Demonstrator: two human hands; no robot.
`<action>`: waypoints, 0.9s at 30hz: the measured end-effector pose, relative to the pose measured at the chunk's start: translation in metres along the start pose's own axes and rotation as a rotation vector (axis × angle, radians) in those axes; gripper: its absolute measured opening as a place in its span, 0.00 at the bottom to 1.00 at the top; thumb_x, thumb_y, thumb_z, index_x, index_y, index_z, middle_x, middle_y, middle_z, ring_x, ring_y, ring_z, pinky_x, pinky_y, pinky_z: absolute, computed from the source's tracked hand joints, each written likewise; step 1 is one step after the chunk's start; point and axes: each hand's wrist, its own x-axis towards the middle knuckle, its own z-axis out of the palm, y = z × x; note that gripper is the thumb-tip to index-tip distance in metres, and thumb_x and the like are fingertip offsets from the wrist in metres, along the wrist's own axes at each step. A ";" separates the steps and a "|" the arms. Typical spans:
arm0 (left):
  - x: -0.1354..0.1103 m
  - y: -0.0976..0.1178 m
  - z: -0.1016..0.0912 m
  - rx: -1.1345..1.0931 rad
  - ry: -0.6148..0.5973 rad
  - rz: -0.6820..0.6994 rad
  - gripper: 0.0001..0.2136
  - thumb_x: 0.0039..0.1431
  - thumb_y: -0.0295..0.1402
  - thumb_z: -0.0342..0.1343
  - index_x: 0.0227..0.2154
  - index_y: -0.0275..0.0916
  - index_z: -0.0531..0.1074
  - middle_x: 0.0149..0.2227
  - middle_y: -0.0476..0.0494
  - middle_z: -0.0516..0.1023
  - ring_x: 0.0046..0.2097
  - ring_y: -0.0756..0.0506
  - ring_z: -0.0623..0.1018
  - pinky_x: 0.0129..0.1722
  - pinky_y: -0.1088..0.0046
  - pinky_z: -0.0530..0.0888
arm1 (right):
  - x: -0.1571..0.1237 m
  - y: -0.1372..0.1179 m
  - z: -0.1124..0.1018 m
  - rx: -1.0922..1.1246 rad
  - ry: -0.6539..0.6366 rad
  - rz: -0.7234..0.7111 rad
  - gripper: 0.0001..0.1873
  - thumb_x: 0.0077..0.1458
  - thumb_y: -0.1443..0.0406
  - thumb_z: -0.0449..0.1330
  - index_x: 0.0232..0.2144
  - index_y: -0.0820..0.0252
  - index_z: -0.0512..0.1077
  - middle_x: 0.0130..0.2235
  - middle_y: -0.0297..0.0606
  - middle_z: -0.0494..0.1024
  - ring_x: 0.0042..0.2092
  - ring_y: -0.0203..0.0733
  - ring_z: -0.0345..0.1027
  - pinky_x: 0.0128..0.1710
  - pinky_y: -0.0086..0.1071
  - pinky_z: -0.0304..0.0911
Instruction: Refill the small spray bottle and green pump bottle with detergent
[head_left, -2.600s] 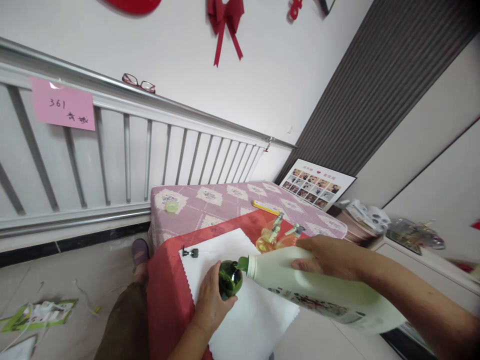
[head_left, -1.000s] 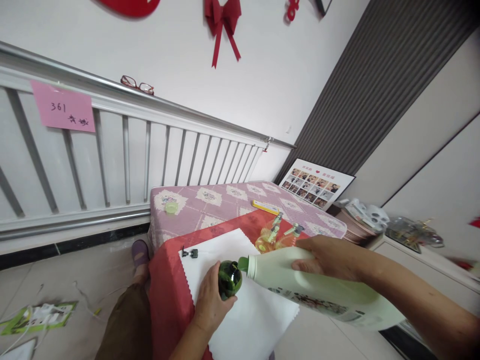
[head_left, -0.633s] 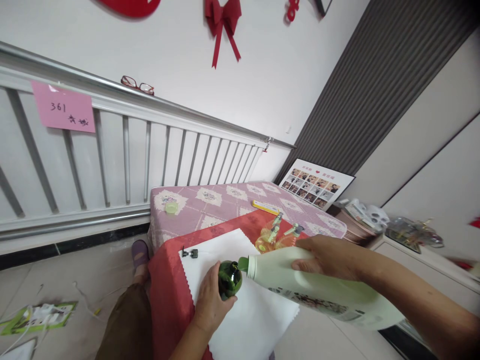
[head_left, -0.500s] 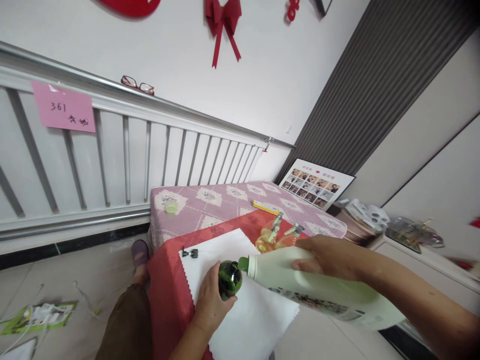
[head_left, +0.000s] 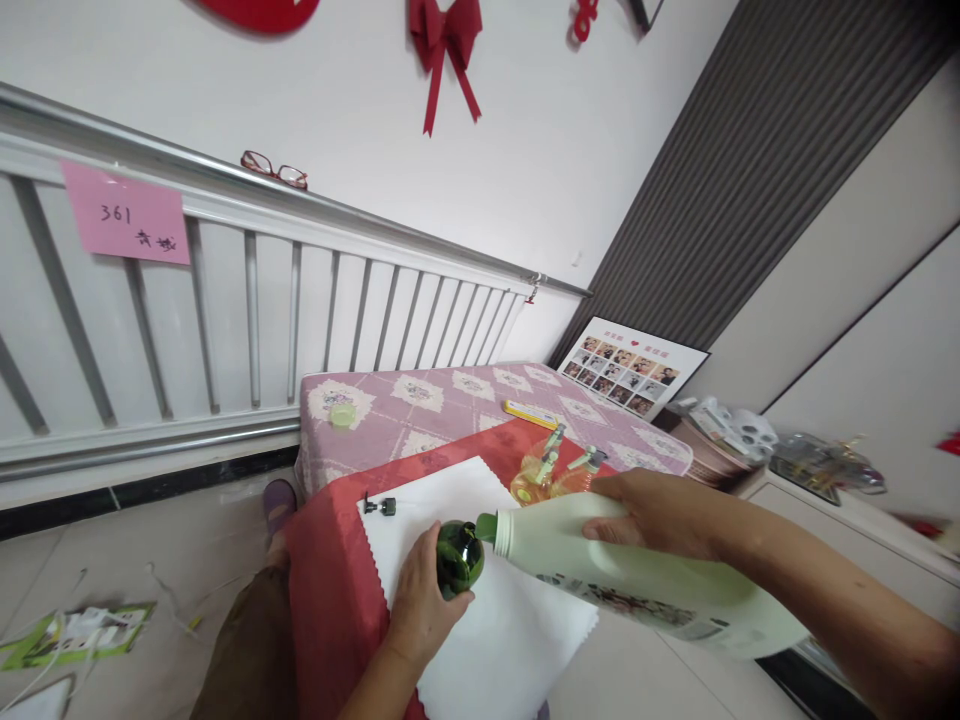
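Observation:
My left hand [head_left: 424, 603] is wrapped round a dark green bottle [head_left: 459, 562] that stands on a white cloth [head_left: 491, 650]. With my right hand [head_left: 637, 515] I grip a large pale green detergent jug [head_left: 675, 590], tipped so that its green spout [head_left: 487, 527] meets the mouth of the bottle. Whether liquid is flowing cannot be made out. A black pump top [head_left: 381, 507] lies on the cloth's far left corner. Beyond the jug are clear pump bottles [head_left: 534, 475] with orange liquid. A light green cap [head_left: 343, 415] rests at the table's far left.
Under the white cloth lies a red cloth [head_left: 330, 580], over a purple patterned tablecloth [head_left: 450, 400]. A yellow box [head_left: 531, 413] lies behind the pump bottles. A white radiator [head_left: 315, 300] runs along the wall, with glasses [head_left: 274, 170] on it. A photo board [head_left: 634, 368] leans at the back.
My hands, the green bottle and the jug hold nearly the same position. My leg at the lower left has shifted slightly to the left.

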 end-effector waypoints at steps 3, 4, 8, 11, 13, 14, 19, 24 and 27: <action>-0.001 0.000 0.000 -0.008 -0.004 -0.003 0.45 0.44 0.31 0.64 0.67 0.38 0.54 0.70 0.32 0.64 0.71 0.34 0.64 0.73 0.49 0.61 | -0.003 -0.003 -0.002 0.003 0.001 -0.016 0.21 0.59 0.50 0.55 0.44 0.59 0.75 0.48 0.53 0.83 0.48 0.61 0.77 0.45 0.43 0.66; -0.001 0.001 0.000 -0.009 -0.007 -0.005 0.45 0.44 0.31 0.64 0.67 0.37 0.54 0.70 0.32 0.64 0.71 0.34 0.64 0.72 0.49 0.61 | -0.003 -0.004 -0.003 0.001 0.000 -0.019 0.21 0.59 0.50 0.56 0.43 0.59 0.75 0.48 0.54 0.83 0.48 0.61 0.77 0.44 0.43 0.66; -0.001 0.003 -0.002 -0.002 -0.014 -0.010 0.45 0.44 0.31 0.63 0.67 0.36 0.54 0.71 0.31 0.63 0.72 0.34 0.63 0.73 0.50 0.61 | -0.004 -0.005 -0.003 0.011 0.004 -0.013 0.20 0.59 0.51 0.56 0.43 0.59 0.75 0.49 0.53 0.83 0.49 0.63 0.77 0.44 0.44 0.66; -0.001 0.003 -0.002 -0.004 -0.009 -0.004 0.44 0.44 0.31 0.63 0.67 0.35 0.54 0.70 0.31 0.64 0.71 0.34 0.64 0.73 0.50 0.61 | -0.004 -0.005 -0.003 0.019 -0.002 -0.003 0.20 0.59 0.52 0.56 0.43 0.60 0.76 0.48 0.53 0.83 0.49 0.63 0.77 0.45 0.44 0.66; -0.001 0.003 -0.002 -0.008 -0.005 0.000 0.45 0.44 0.31 0.64 0.67 0.34 0.55 0.70 0.30 0.64 0.71 0.33 0.65 0.72 0.50 0.61 | -0.005 -0.005 -0.003 0.018 -0.009 -0.007 0.22 0.59 0.51 0.56 0.45 0.61 0.76 0.50 0.55 0.82 0.50 0.63 0.77 0.46 0.45 0.66; 0.000 0.003 -0.002 -0.011 -0.003 0.002 0.45 0.43 0.31 0.64 0.67 0.34 0.55 0.69 0.30 0.64 0.71 0.33 0.65 0.72 0.50 0.61 | -0.005 -0.005 -0.004 0.017 -0.010 -0.007 0.23 0.59 0.51 0.56 0.46 0.61 0.76 0.51 0.55 0.82 0.50 0.63 0.76 0.47 0.45 0.66; -0.001 0.000 0.000 -0.018 0.025 0.013 0.44 0.43 0.30 0.64 0.67 0.37 0.56 0.69 0.32 0.65 0.70 0.34 0.66 0.71 0.50 0.63 | -0.004 -0.005 -0.003 -0.004 0.017 -0.013 0.22 0.59 0.51 0.55 0.45 0.61 0.77 0.48 0.54 0.83 0.49 0.61 0.77 0.46 0.44 0.66; 0.000 0.001 0.001 -0.017 0.023 0.010 0.45 0.43 0.31 0.65 0.67 0.39 0.56 0.69 0.33 0.65 0.71 0.34 0.65 0.71 0.50 0.63 | -0.003 -0.005 -0.002 0.001 0.002 -0.013 0.22 0.59 0.51 0.56 0.45 0.60 0.76 0.49 0.55 0.82 0.49 0.62 0.77 0.46 0.46 0.66; 0.000 0.002 0.000 -0.015 0.012 0.011 0.45 0.43 0.31 0.64 0.67 0.37 0.55 0.69 0.32 0.65 0.70 0.34 0.66 0.71 0.50 0.63 | -0.004 -0.005 -0.002 0.009 0.010 -0.027 0.20 0.59 0.52 0.56 0.43 0.59 0.76 0.48 0.54 0.83 0.48 0.61 0.77 0.45 0.45 0.66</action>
